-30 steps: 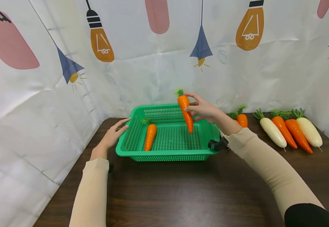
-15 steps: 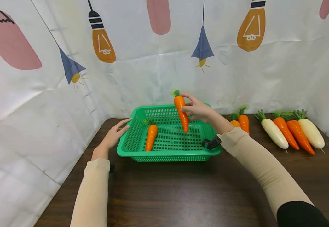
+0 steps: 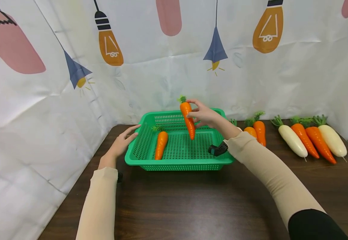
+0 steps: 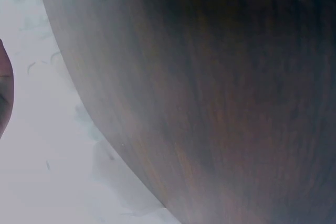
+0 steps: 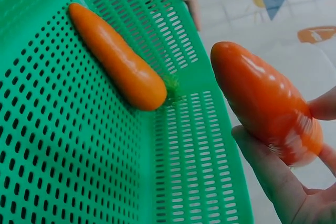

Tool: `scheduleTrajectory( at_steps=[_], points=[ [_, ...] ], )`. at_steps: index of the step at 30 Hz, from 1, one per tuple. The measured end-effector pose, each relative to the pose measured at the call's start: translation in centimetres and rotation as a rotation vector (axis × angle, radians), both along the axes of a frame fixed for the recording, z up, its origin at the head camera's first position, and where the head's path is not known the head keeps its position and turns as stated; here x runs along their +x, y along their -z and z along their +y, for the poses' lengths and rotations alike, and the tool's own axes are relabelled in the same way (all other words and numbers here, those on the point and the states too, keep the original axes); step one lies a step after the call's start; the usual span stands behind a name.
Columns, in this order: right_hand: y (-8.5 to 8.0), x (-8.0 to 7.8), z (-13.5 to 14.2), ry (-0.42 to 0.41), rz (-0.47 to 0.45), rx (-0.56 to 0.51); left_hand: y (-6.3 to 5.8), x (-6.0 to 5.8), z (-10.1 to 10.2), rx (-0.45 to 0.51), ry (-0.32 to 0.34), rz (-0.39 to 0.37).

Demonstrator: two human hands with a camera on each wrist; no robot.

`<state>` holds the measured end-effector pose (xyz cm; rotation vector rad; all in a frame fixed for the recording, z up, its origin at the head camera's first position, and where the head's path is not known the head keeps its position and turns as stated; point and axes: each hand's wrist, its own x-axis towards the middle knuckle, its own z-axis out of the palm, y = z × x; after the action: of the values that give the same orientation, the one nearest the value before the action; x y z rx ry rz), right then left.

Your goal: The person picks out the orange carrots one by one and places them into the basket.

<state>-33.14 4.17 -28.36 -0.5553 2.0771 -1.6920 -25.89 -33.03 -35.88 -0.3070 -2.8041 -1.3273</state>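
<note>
One left hand (image 3: 120,144) rests at the left rim of a green basket (image 3: 177,162), its fingers loosely extended, released. Inside, toward the left, lies a carrot (image 3: 161,145) (leafy end to the back). Over the basket, the right hand (image 3: 205,116) pinches a second carrot (image 3: 187,115) — tilted, tip downward. Farther right, on the dark table (image 3: 192,200): two partly hidden carrots (image 3: 260,131), then white radishes (image 3: 292,140) flanking two more carrots (image 3: 321,144).

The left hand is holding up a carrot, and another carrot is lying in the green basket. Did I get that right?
Only the hand is wrong: the head view shows the right hand holding up the carrot. The other carrot is lying in the green basket.
</note>
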Motion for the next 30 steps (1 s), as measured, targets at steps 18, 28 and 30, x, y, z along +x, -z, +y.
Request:
scheduleTrajectory(
  at_steps=[18,28,30],
  points=[
    [1.0,-0.2,-3.0,-0.013,-0.036,0.041,0.1,0.0,0.1,-0.003,-0.002,0.01],
    [1.1,-0.1,-3.9,-0.035,-0.05,0.024,0.1,0.0,0.2,0.003,0.0,0.004],
    [1.2,-0.2,-4.1,-0.057,-0.049,0.04,0.0,0.0,0.3,0.004,-0.001,0.005]
  ],
)
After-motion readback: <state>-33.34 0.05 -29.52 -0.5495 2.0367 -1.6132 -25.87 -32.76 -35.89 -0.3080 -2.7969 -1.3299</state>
